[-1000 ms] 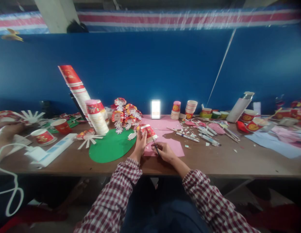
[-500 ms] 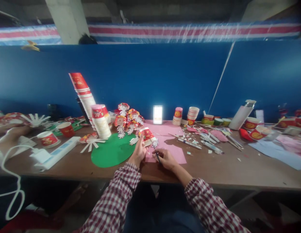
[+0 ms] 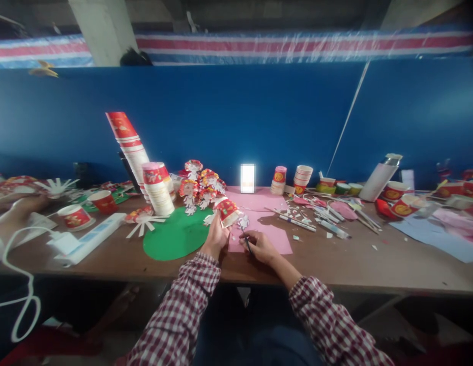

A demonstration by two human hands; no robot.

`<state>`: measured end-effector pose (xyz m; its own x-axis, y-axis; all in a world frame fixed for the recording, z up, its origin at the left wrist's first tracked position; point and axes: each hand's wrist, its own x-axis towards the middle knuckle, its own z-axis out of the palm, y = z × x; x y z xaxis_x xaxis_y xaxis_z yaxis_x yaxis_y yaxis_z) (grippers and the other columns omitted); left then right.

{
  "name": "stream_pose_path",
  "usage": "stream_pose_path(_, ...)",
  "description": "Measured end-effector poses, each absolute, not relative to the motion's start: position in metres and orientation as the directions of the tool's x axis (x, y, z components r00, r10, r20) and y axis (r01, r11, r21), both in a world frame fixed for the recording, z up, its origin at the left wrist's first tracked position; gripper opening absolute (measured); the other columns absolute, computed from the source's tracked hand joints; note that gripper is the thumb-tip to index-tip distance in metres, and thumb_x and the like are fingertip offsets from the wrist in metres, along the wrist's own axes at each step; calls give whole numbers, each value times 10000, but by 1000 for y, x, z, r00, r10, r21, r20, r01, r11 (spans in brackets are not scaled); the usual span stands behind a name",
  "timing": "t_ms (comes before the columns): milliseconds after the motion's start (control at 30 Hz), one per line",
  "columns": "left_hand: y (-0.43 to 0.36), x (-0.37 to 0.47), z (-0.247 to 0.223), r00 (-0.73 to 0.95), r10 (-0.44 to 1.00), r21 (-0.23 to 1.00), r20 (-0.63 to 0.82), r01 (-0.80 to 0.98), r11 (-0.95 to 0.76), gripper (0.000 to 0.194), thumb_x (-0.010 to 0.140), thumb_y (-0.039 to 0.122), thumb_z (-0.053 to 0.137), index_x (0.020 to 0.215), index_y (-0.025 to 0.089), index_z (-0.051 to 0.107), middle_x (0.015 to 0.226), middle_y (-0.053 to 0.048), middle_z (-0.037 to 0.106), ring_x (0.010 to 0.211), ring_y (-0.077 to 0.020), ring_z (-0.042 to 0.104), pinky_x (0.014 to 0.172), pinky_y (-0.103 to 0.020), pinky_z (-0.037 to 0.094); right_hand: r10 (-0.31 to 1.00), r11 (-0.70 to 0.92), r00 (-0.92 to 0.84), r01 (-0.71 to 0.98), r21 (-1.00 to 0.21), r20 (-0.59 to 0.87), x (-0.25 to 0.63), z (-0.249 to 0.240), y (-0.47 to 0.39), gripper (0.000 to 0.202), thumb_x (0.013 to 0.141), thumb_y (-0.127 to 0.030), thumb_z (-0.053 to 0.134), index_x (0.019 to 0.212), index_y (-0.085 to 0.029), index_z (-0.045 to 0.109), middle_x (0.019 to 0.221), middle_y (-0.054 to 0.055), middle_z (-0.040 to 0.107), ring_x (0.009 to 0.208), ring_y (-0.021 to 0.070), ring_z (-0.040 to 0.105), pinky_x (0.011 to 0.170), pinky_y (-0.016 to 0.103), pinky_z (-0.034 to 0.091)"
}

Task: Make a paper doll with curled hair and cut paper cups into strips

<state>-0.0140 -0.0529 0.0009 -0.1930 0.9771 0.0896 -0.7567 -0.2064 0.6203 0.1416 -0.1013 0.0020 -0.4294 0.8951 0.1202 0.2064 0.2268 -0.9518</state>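
In my left hand [image 3: 216, 238] is a red and white paper cup [image 3: 226, 211], tilted, with my fingers closed around its side. My right hand [image 3: 262, 247] pinches a slim dark pen-like tool [image 3: 247, 243], whose exact kind I cannot make out. The tool's tip points up toward the cup's rim, and I cannot tell whether it touches. Pink paper sheets [image 3: 276, 239] lie beneath and behind my hands. Beside my left hand is a green oval sheet [image 3: 175, 236]. Just behind it stands a cluster of cut-paper cup flowers [image 3: 198, 188].
Leaning cup stacks [image 3: 135, 152] rise at the left, near a white power strip [image 3: 93, 241] with a looping cable. Markers [image 3: 295, 222] and paper scraps spread to the right, before a white flask [image 3: 379, 178]. Another person's arm [image 3: 19, 211] rests at the far left.
The cup has turned and shifted slightly left in my left hand, away from the tool's tip. My right hand stays nearly in place. The whole view has moved a little.
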Motion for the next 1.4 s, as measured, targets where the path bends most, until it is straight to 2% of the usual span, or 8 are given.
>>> stream_pose_path(267,-49,-23,-1,-259,966,548,-1,-808,-216,408,888,488,438,978,128,610,882,-108,701,798,-181,673,792,-313,532,861,282,-492,244,-928,132,145,-2,-99,334,780,-425,603,960,-144,631,591,-11,559,514,104,515,471,204,369)
stream_pose_path(533,-50,-22,5,-234,969,503,-83,-849,-162,534,903,533,344,1140,109,567,909,-127,686,808,-187,669,817,-324,518,852,327,-501,276,-904,155,146,-4,-98,353,784,-437,601,972,-142,646,641,1,579,539,98,506,489,204,357)
stream_pose_path(733,-51,-25,9,-227,957,438,-179,-890,-128,469,913,520,326,1021,151,594,789,-73,688,728,-171,667,697,-288,535,845,339,-510,275,-900,162,146,-6,-96,345,785,-431,599,972,-144,643,612,-9,568,522,95,494,483,203,347)
stream_pose_path(833,-50,-27,8,-217,955,425,-201,-898,-115,469,912,528,319,947,158,605,761,-58,692,710,-170,669,691,-298,543,844,346,-510,278,-896,167,146,-6,-97,335,788,-426,595,965,-146,640,605,-12,564,523,96,493,481,201,344)
stream_pose_path(1067,-48,-28,6,-197,962,426,-191,-899,-100,461,907,526,338,929,165,624,797,-64,698,768,-174,670,745,-318,537,841,343,-517,280,-896,161,146,-4,-98,341,785,-437,597,971,-155,643,605,-9,566,540,105,502,484,204,355)
stream_pose_path(1400,-51,-24,8,-216,971,463,-103,-874,-145,432,895,507,401,1039,146,590,832,-80,691,770,-166,663,785,-305,529,839,356,-520,303,-884,160,146,1,-101,345,782,-444,599,964,-156,651,607,-9,573,529,100,490,489,204,352)
